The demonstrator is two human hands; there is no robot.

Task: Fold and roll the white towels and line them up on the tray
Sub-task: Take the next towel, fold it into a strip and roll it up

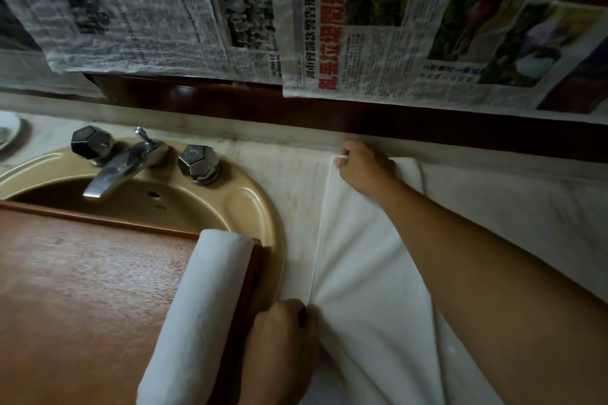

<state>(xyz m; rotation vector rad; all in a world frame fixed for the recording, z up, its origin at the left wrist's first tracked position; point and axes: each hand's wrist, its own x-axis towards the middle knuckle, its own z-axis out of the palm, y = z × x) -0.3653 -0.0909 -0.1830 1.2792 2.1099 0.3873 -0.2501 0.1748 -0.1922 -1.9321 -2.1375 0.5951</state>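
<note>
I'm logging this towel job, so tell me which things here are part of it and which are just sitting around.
Part of the job:
flat white towel, pinched at its far corner by the right hand and at its near edge by the left hand
rolled towel on the wooden tray

Just there:
faucet
sink
newspapers on the wall

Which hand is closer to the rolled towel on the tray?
Left. The left hand pinches the flat towel right beside the rolled towel; the right hand grips its far corner, well away.
</note>
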